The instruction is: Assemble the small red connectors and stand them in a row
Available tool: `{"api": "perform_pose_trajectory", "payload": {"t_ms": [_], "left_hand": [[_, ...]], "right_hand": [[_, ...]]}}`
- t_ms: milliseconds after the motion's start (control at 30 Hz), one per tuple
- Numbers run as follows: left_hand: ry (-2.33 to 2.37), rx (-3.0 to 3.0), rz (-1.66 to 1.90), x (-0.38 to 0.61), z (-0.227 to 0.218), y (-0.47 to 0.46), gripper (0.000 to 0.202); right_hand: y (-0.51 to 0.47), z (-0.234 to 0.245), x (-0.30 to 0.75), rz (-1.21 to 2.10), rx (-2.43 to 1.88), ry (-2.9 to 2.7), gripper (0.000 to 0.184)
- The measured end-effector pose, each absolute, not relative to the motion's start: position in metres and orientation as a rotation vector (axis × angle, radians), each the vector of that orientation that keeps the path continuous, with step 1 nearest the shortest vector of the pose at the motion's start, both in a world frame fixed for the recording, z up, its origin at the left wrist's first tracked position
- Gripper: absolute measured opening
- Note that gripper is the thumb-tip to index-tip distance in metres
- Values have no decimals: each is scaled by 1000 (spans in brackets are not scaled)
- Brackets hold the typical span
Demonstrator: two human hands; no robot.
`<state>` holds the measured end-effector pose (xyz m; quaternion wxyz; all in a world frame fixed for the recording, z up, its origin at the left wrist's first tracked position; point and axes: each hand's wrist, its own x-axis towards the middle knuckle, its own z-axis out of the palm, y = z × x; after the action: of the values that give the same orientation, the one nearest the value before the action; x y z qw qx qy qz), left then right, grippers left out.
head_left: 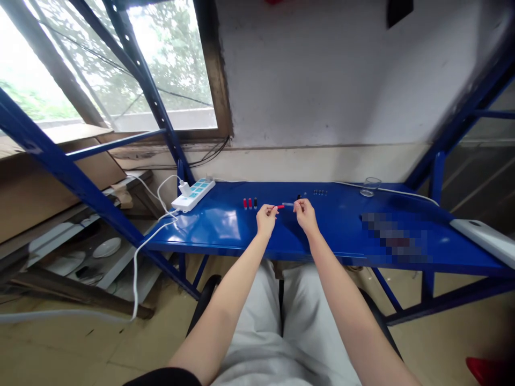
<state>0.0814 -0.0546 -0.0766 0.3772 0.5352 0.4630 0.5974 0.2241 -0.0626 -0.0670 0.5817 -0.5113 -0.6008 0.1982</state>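
My left hand [265, 219] is closed in a pinch on a small red cylindrical piece [280, 207], which points to the right. My right hand [306, 215] pinches a thin clear tube [288, 203] whose free end points left. The tube's end and the red piece are close together; whether they touch is too small to tell. Left of my hands, two small red cylinders [247, 203] and one black cylinder [255, 203] stand in a row on the blue table [217, 236]. Just behind my right hand is a small black piece [299, 197], with a tiny clear piece [304, 194] beside it.
Several tiny metallic pieces [321, 192] are lined up at the back. A clear glass cup [369, 187] stands farther right. At the left end lies a white power strip [193, 195] with a plugged-in cable. A pixelated object [396, 238] and a white object [485, 240] occupy the right.
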Motion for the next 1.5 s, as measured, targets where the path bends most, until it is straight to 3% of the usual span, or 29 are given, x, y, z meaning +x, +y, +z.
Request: {"api": "perform_pose_trajectory", "payload": {"t_ms": [567,1133,1500], "left_hand": [[1113,1314,1599,77,-73,-57,21],[1089,1387,1557,76,-70,-63,30],[1104,1375,1554,77,-74,-58,22]], "right_hand": [[-59,-77,224,616,-1060,-1318,31],[-58,-77,221,710,-987,-1295,32],[-60,-75,221,660,-980,-1248,32]]}}
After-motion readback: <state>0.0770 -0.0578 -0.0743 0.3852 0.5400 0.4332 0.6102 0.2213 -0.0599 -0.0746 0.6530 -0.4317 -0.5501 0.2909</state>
